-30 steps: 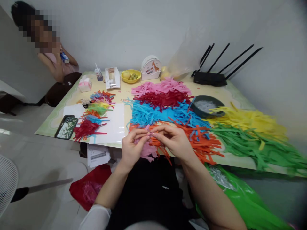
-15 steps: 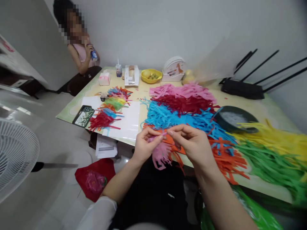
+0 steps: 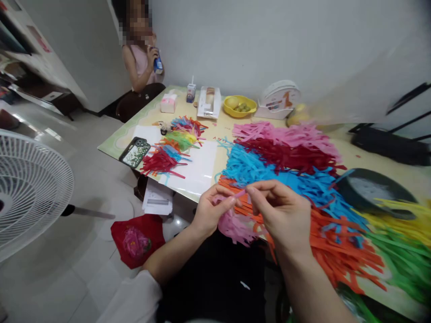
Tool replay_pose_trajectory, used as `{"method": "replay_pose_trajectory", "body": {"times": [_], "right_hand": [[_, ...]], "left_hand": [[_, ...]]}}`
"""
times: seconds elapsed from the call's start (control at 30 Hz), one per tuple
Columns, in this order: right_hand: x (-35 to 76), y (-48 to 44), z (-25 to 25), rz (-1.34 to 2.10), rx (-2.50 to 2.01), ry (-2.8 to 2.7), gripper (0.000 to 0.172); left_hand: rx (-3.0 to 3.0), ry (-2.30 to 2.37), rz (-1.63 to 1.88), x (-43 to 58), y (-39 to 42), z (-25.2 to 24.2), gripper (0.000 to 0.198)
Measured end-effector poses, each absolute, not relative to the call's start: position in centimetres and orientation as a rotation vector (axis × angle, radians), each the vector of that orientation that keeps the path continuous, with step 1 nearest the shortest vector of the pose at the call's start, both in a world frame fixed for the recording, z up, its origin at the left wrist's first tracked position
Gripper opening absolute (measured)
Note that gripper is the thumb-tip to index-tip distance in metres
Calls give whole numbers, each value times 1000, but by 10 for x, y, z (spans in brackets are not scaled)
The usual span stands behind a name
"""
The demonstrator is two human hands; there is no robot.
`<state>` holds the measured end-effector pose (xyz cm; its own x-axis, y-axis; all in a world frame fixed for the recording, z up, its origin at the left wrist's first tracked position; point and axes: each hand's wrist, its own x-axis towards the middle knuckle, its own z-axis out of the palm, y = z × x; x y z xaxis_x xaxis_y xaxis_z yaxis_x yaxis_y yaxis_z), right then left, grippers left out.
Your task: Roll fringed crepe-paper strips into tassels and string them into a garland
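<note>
My left hand (image 3: 211, 211) and my right hand (image 3: 283, 211) meet over the table's near edge, both pinched on a pink paper strip (image 3: 239, 194). A bunch of pink paper strips (image 3: 235, 226) hangs below my left hand. Just behind my hands lie heaps of cut paper strips: orange (image 3: 340, 244), blue (image 3: 269, 168), dark red (image 3: 289, 154) and pink (image 3: 286, 134).
Small tied tassels (image 3: 170, 150) lie on white sheets (image 3: 202, 168) beside a phone (image 3: 134, 151). A dark bowl (image 3: 373, 193), yellow bowl (image 3: 239, 106), tissue box (image 3: 168, 103) and green strips (image 3: 404, 255) share the table (image 3: 117, 141). A person (image 3: 141, 63) sits at the far corner. A fan (image 3: 30, 193) stands left.
The view has swung left, bringing the fan in and pushing the piles right. My hands stay pinched together on the pink strip; the pink bunch hangs lower at the table edge.
</note>
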<state>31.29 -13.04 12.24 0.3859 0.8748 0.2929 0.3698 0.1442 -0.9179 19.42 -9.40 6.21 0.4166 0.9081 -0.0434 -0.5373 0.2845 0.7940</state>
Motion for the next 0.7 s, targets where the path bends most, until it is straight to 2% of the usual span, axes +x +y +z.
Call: {"method": "replay_pose_trajectory", "body": {"times": [0.1,0.17,0.3,0.4,0.57,0.7], "right_hand": [[305,-127,115,574,-1461,-1277,13],[299,-124,104,720,-1445,-1348,16],[285,-121,73,1065,-1377,-1344,33],[275,-122,55,1157,-1370,-1338,34],[285,-138,51,1152,-1397,-1342,31],[331,-170,50,986,-1524,-1305,30]], "left_hand": [[1021,579,838,160,-87,56,36],[1269,672,730,123,-74,57,34],[1902,1288,959,43,-26,75,30],[2370,1615,885,18,16,78,29],[2691,1460,410,43,69,32,26],[2839,1314,327,55,94,28,35]]}}
